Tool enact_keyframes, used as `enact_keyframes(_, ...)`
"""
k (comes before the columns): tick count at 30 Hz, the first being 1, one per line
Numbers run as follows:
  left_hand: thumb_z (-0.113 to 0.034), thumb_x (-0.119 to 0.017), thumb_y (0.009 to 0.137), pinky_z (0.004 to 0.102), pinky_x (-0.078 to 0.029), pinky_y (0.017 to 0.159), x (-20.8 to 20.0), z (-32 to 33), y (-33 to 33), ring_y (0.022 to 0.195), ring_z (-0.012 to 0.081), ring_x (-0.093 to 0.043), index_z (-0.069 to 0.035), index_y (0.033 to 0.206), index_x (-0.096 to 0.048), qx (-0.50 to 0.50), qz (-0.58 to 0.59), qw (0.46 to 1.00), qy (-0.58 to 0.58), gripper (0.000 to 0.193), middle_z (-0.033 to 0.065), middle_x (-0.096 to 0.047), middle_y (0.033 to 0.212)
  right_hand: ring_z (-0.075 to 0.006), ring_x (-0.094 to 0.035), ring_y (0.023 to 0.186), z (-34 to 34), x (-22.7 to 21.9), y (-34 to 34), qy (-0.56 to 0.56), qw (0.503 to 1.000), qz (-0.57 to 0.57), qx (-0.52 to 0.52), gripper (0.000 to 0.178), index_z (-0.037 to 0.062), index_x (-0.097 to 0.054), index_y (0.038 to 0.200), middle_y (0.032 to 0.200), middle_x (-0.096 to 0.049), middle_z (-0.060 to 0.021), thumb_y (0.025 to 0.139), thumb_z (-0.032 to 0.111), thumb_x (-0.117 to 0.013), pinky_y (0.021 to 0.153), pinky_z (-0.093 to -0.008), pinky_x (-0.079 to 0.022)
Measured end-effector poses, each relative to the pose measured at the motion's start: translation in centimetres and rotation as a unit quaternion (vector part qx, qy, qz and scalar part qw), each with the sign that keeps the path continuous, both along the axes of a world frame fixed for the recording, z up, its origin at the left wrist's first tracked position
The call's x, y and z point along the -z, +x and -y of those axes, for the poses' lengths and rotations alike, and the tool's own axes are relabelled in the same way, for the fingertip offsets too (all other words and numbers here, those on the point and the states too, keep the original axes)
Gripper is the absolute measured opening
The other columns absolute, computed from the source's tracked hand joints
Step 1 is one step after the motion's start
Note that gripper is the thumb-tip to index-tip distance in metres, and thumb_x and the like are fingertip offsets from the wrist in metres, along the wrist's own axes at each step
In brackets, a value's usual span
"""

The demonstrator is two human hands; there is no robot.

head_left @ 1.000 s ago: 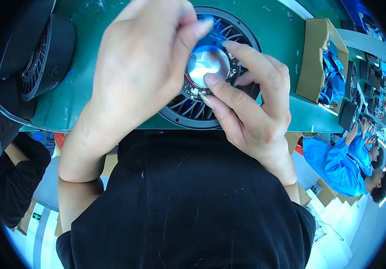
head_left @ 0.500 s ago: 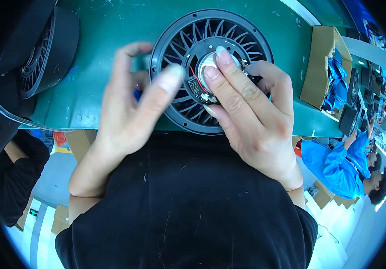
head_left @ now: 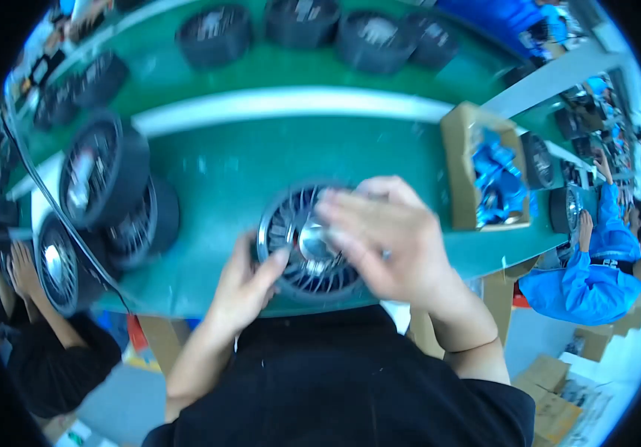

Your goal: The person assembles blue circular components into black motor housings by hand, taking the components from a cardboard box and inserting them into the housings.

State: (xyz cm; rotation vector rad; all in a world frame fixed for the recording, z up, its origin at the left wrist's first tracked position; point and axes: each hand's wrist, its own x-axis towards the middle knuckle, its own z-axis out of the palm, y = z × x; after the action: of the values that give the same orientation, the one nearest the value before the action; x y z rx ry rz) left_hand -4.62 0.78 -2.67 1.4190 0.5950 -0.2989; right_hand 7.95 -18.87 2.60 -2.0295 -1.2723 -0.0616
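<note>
A round black housing with radial spokes (head_left: 314, 283) lies in front of me at the bench's near edge. At its centre is a shiny metal disc (head_left: 311, 242), partly covered by my fingers. My left hand (head_left: 240, 294) grips the housing's left rim, thumb on top and the other fingers at the side. My right hand (head_left: 399, 242) is over the housing's right half, fingers stretched toward the disc and smeared by motion. Whether those fingers touch the disc, I cannot tell.
Several similar housings (head_left: 100, 175) stand stacked at left, beside a black cable (head_left: 60, 201). A cardboard box (head_left: 456, 175) of blue pieces (head_left: 499, 179) stands at right. More housings (head_left: 375, 37) line the far surface beyond a white strip (head_left: 298, 104). People work on both sides.
The view has tilted up, showing more of the bench. My left hand, apart and blurred before, now grips the rim. My right hand's fingers have shifted from pressing on the metal disc.
</note>
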Motion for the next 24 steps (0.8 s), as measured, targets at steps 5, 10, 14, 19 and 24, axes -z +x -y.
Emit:
enact_keyframes(5,-0.037,-0.065,0.090,0.0203,-0.027,0.040,-0.4,-0.3,2.1,0.051,0.0060,-0.043,0.006,0.119,-0.046,-0.057,0.012,0.998,-0.015,0.056,0.0042,-0.054,0.072,-0.0257,-0.050,0.124,-0.4,0.2,14.6,0.380,0.808,-0.328,0.309,0.059,0.0041,-0.043,0.141,0.143,-0.047,-0.0135,0.090,0.021,-0.066,0.102,-0.0379,-0.040)
enact_keyframes(10,-0.037,-0.064,0.090,0.0186,-0.023,0.039,-0.6,-2.2,7.1,0.047,0.0047,-0.037,0.001,0.100,-0.053,-0.118,0.008,0.992,-0.039,0.040,0.0047,-0.053,0.070,-0.0284,-0.049,0.125,0.5,2.5,28.3,0.522,0.555,-0.463,0.452,0.041,0.0055,-0.048,0.130,0.134,-0.052,-0.0137,0.093,0.019,-0.058,0.100,-0.0518,-0.040)
enact_keyframes(14,-0.040,-0.066,0.088,0.0207,-0.027,0.040,0.3,-4.3,11.3,0.049,0.0067,-0.037,0.003,0.097,-0.053,-0.157,0.036,0.984,-0.074,0.046,0.0095,-0.057,0.074,-0.0305,-0.048,0.124,1.8,4.8,33.2,0.586,0.477,-0.531,0.384,0.036,0.0110,-0.050,0.128,0.134,-0.051,-0.0144,0.094,0.018,-0.056,0.092,-0.0562,-0.044)
enact_keyframes(19,-0.037,-0.069,0.086,0.0201,-0.027,0.041,0.7,-5.7,15.9,0.049,0.0069,-0.037,0.004,0.095,-0.053,-0.180,0.048,0.972,-0.141,0.045,0.0095,-0.057,0.073,-0.0343,-0.059,0.107,1.9,4.4,34.3,0.513,0.488,-0.523,0.474,0.038,0.0090,-0.048,0.131,0.123,-0.057,-0.0185,0.094,0.016,-0.054,0.084,-0.0537,-0.050)
enact_keyframes(24,-0.030,-0.068,0.088,0.0174,-0.026,0.038,0.1,-3.7,21.2,0.047,0.0042,-0.036,0.001,0.094,-0.053,-0.185,0.040,0.971,-0.148,0.035,0.0096,-0.054,0.073,-0.0328,-0.055,0.102,5.2,0.2,34.0,0.497,0.589,-0.479,0.419,0.032,0.0091,-0.048,0.125,0.120,-0.054,-0.0169,0.095,0.017,-0.054,0.078,-0.0481,-0.051)
